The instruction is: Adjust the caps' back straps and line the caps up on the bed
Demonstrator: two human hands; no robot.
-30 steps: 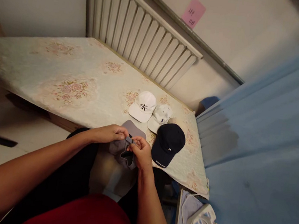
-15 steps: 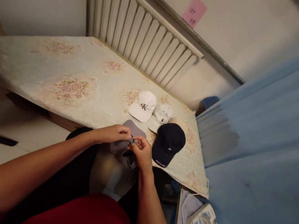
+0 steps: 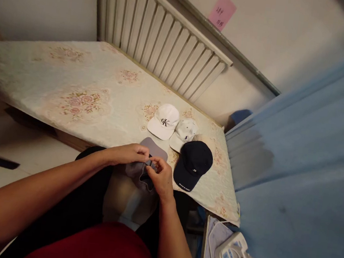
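Both my hands hold a grey cap (image 3: 142,171) at the near edge of the flowered mattress (image 3: 79,93). My left hand (image 3: 128,155) pinches the cap's back strap from the left. My right hand (image 3: 162,177) pinches the same strap from the right, fingertips nearly meeting the left's. The grey brim (image 3: 154,147) points away from me. Just beyond lie a white cap with a black logo (image 3: 164,121), a second white cap (image 3: 185,134) and a dark navy cap (image 3: 193,163).
A white slatted radiator (image 3: 166,41) leans along the wall with a pink note (image 3: 221,12) above it. A blue curtain (image 3: 305,160) hangs on the right. A white power strip with cables (image 3: 230,253) sits at the lower right.
My fingertips have drawn closer together on the grey cap's strap, and the short strap end seen between them earlier is now covered. The other caps have not moved.
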